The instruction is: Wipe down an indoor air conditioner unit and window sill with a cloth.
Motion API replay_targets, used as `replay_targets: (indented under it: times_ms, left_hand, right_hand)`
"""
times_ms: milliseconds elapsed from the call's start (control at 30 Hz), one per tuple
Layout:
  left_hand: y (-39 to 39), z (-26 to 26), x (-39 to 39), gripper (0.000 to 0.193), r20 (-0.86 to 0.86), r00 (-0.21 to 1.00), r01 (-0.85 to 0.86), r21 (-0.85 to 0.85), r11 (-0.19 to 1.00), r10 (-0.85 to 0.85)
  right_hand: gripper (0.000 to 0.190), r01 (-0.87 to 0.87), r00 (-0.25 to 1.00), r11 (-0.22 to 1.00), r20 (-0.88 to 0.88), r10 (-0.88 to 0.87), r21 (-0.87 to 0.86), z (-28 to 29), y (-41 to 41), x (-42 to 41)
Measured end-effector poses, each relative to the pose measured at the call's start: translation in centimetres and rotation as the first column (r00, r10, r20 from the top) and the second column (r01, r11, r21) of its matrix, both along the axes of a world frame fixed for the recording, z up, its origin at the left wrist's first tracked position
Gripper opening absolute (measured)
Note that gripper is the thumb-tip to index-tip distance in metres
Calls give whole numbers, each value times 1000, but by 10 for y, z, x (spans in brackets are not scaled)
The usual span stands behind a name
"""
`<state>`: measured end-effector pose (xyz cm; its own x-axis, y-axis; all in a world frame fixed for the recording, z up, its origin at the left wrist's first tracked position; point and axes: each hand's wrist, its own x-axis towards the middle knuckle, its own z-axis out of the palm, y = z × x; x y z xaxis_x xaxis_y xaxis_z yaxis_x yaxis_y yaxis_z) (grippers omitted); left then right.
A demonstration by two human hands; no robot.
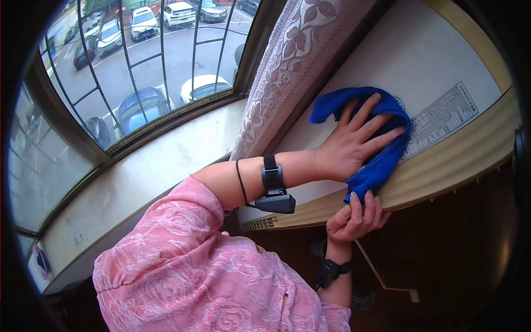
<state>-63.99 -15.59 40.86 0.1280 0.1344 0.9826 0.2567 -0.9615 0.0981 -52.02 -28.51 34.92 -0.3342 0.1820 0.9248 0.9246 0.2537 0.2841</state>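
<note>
A blue cloth lies bunched in a curve on the white panel of a large cream-edged appliance. My left hand holds it against that panel, palm down and fingers spread. Part of the cloth is hidden under the palm. Just below, my right hand has its fingers bent at the appliance's curved cream edge. Its fingertips meet the lower end of the cloth; whether they pinch it or only rest there is unclear. A printed label shows beside the cloth, partly covered by it.
A patterned curtain hangs between the appliance and a pale windowsill. Beyond the window bars stand several parked cars. A small vent grille sits at the appliance's near end. The floor below is dark.
</note>
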Motion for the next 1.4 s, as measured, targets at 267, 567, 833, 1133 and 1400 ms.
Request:
replay_targets:
  times_ms: [267, 567, 833, 1133, 1400]
  left_hand:
    - [-29, -74, 9, 50, -182, 983, 28, -3, 1000, -28]
    - [12, -15, -8, 65, -62, 996, -61, -53, 997, 57]
    - [35, -62, -5, 77, 152, 967, -120, -429, 895, 203]
    - [5, -62, 2, 68, -28, 991, -137, -177, 975, 134]
    - [43, -65, -6, 73, 115, 967, -158, -428, 890, 227]
  right_hand:
    - [23, -2, 1000, 1000, 20, 1, 21, 4, 0, 1]
    - [24, 54, 997, 998, 54, -55, 17, 3, -3, -1]
    - [20, 60, 997, 998, 55, -61, 26, 2, -1, -1]
    - [19, 80, 995, 996, 60, -82, 24, 1, 0, 0]
    - [15, 56, 998, 998, 15, -57, 7, -4, 1, 1]
